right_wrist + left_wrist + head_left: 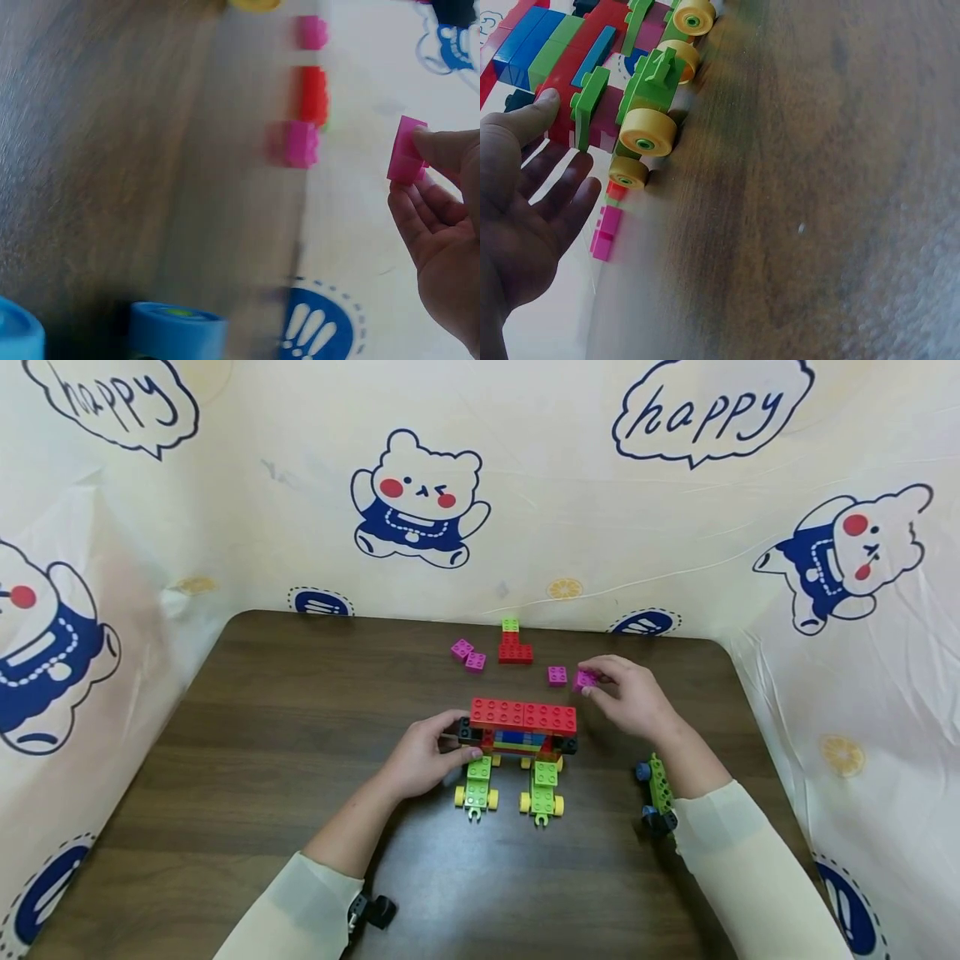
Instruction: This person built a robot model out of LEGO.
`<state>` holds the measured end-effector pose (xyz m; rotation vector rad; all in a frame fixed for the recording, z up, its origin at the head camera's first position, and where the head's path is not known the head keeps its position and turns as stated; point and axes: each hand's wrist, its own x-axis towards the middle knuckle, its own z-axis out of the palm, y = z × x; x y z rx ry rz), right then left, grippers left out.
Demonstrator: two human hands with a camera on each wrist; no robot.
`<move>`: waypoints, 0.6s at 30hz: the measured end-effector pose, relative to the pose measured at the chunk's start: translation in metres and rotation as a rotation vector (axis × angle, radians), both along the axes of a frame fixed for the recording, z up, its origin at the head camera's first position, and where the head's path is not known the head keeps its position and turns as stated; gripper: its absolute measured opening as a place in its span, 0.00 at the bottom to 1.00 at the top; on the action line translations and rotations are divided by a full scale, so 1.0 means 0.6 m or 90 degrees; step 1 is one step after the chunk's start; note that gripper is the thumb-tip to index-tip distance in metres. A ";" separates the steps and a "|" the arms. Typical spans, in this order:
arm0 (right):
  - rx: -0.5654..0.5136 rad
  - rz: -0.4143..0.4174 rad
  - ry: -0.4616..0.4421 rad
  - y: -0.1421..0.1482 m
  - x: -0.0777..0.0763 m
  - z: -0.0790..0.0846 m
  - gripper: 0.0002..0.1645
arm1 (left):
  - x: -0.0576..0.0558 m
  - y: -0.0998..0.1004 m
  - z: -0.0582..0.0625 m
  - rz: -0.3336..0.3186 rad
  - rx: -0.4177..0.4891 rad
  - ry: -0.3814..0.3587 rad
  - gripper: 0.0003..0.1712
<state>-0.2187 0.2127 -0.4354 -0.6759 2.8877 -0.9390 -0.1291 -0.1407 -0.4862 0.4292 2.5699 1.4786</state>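
A toy vehicle of building bricks (523, 717) stands mid-table, with a long red top, blue and green layers and two green wheeled bases (476, 785) with yellow wheels. My left hand (423, 756) holds its left end, thumb in front on a red brick and fingers behind. Up in my right hand (633, 697), a magenta brick (405, 150) is pinched between thumb and fingertips, to the right of and beyond the vehicle. Another magenta brick (557, 676) lies on the table just left of the pinched one.
Two magenta bricks (468, 656) and a red brick stack with a green top (515, 647) lie near the table's far edge. Beside my right forearm is a green toy car base with blue wheels (658, 789). A black piece (381, 912) shows by my left sleeve.
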 end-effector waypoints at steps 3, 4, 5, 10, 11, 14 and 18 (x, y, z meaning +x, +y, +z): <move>-0.013 -0.004 0.007 -0.002 0.020 0.021 0.23 | 0.000 0.000 -0.001 -0.002 -0.001 0.003 0.26; -0.021 0.000 0.014 -0.003 0.026 0.028 0.23 | 0.000 0.000 0.000 -0.002 -0.001 0.003 0.26; -0.029 0.006 0.023 -0.003 0.032 0.035 0.23 | 0.000 0.000 0.000 -0.002 0.000 0.003 0.26; -0.079 0.063 0.090 -0.006 0.062 0.065 0.22 | 0.000 0.001 0.000 -0.001 0.002 0.000 0.26; -0.088 0.078 0.100 -0.007 0.068 0.070 0.22 | 0.000 0.001 0.000 -0.001 0.002 -0.001 0.26; -0.103 0.118 0.122 -0.011 0.082 0.084 0.23 | -0.001 0.001 -0.001 0.000 0.002 -0.001 0.26; -0.100 0.146 0.145 -0.016 0.098 0.097 0.25 | -0.002 0.001 -0.001 0.000 0.004 0.000 0.26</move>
